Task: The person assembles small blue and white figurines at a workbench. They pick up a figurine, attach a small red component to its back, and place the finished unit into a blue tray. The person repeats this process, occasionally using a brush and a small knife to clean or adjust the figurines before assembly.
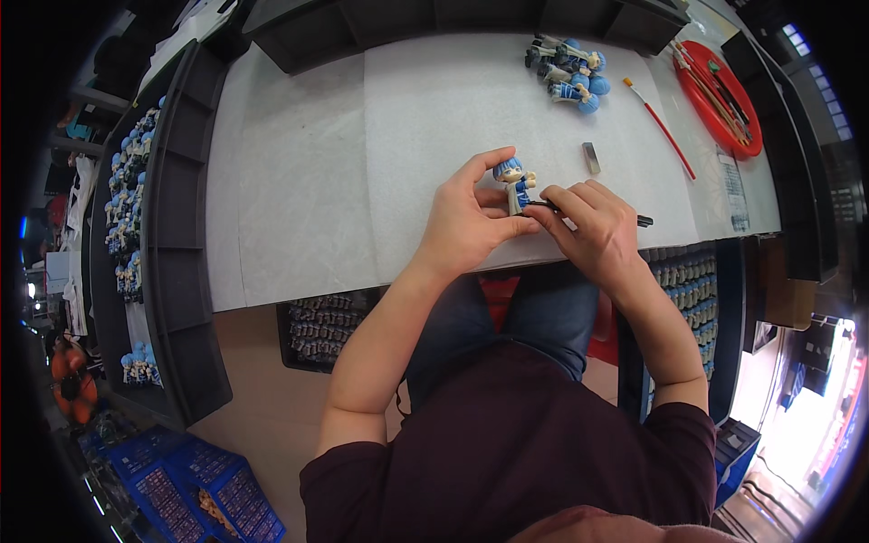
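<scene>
Between the thumb and fingers of my left hand (pixel 460 224) stands a small figurine (pixel 510 172) with blue hair and a blue and white outfit. It is held upright just over the near part of the table. My right hand (pixel 593 224) pinches a thin black pen (pixel 644 220). The pen's front end reaches to the figurine's lower side; whether its tip touches cannot be made out. Beyond the right hand, a small grey block (pixel 591 157) lies on the white table covering (pixel 434 118).
Several blue-haired figurines (pixel 579 81) lie heaped at the far side. A red-handled brush (pixel 665 131) lies near a red tray (pixel 754 136) of brushes. Black crates (pixel 186 199) border the table's left, with another black crate (pixel 453 23) at the back. Trays of small parts (pixel 692 299) sit below the right edge.
</scene>
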The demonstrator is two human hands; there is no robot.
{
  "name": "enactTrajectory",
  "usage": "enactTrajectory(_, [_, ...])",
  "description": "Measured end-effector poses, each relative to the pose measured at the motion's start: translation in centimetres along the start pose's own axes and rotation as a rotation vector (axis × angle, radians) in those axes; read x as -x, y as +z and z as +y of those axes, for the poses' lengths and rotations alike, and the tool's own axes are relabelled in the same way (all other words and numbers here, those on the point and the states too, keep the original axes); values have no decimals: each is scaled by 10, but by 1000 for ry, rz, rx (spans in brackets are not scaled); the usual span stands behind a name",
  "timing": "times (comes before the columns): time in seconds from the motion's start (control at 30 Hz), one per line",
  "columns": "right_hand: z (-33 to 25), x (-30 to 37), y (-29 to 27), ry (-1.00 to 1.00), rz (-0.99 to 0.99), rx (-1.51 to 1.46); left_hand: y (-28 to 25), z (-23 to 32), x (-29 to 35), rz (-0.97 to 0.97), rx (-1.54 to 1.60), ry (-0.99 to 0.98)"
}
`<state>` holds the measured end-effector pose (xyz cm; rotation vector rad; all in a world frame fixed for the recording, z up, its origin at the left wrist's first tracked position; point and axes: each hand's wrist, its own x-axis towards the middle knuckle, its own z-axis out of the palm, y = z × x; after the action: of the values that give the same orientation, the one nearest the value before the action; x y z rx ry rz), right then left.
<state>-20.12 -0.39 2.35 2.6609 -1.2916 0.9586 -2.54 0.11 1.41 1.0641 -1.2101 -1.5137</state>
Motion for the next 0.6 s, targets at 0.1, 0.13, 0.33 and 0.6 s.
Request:
enactTrajectory(0.1, [0,1,1,7,16,-2,0,-1,0,0,8,2])
enactTrajectory(0.13, [0,1,1,6,23,-5,0,0,0,1,7,-1])
enactTrajectory(0.33, [1,-1,0,-30,16,-32,0,1,0,1,12,-4])
enactTrajectory(0.6, [-1,1,1,44,0,-25,-1,0,0,-10,22,-14])
